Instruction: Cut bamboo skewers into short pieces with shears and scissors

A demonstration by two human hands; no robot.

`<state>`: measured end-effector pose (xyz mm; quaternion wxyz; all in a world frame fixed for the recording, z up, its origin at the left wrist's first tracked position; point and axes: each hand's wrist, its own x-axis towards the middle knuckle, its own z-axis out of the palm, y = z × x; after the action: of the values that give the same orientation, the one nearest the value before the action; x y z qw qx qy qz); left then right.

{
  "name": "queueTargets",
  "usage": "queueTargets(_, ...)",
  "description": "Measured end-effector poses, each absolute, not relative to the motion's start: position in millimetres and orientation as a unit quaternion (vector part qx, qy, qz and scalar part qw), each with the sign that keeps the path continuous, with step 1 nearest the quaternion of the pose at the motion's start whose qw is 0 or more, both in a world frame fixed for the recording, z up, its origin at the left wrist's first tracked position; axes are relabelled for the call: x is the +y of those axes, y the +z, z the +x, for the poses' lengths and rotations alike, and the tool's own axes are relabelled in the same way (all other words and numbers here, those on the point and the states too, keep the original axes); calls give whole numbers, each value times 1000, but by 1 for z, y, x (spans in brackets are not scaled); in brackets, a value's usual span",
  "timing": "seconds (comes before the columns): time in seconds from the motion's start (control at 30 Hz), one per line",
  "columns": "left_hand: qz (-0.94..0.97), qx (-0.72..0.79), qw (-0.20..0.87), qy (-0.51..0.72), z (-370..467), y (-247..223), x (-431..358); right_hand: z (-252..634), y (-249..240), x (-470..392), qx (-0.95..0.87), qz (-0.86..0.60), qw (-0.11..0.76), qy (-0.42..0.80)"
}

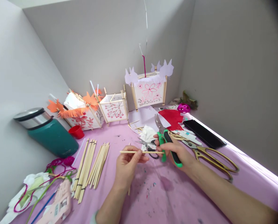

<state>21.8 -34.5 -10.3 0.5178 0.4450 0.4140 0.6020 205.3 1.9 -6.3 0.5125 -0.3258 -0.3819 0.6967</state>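
Observation:
My left hand pinches a thin wooden stick, held level above the pink cloth. The stick's right end reaches across to my right hand, which is wrapped round a pair of pruning shears with green and black handles. The shears' blades point up and away, and their jaws look slightly parted. Another stick lies on the cloth, partly hidden by my left hand. Just beyond my hands are small dark-handled scissors and a crumpled white tissue.
Bundled sticks and loose sticks lie left, near a teal bottle and pink glue gun. Paper lanterns stand at the back. Gold-handled scissors and a black phone lie right.

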Motion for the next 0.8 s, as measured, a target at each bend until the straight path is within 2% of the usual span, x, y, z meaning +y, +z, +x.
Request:
queueTargets(0.2,441,415,502,617,20,-10,-35,203,-4,-2,-485,-391,470,625)
queueTargets(0.8,450,387,536,600,20,-12,-38,206,-17,5,-467,-341,500,644)
